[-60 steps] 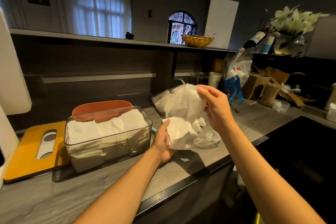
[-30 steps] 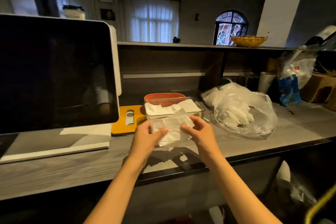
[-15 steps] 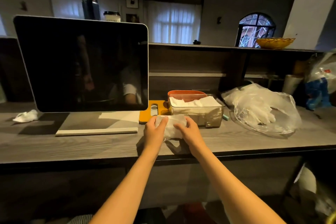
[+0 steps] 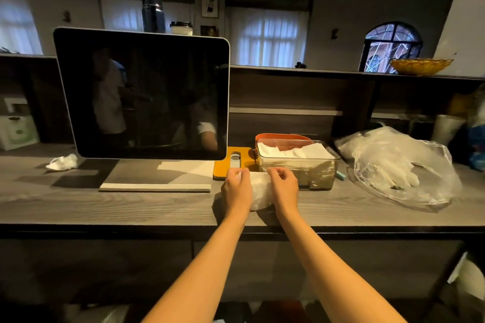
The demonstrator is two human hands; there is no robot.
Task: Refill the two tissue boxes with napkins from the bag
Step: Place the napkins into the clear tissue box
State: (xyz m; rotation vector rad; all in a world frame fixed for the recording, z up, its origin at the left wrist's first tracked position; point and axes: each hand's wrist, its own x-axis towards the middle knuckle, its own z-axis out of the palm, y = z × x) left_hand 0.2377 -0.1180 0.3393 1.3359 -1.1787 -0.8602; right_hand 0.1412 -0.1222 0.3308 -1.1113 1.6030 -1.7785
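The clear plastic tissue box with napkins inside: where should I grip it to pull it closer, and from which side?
Grip the clear plastic tissue box by its two short end walls, coming from above and in front. Its lid is off, the rim is open, and the orange box blocks the back. The right end is free; the yellow lid lies by the left.

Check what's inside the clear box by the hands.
White napkins fill the clear box to its rim, top layer rumpled. Lower layers show only dimly through the wall; the box's bottom is covered.

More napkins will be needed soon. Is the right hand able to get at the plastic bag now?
Probably not yet: the right hand grips the napkin packet with the left hand. Otherwise the counter toward the plastic bag looks unobstructed.
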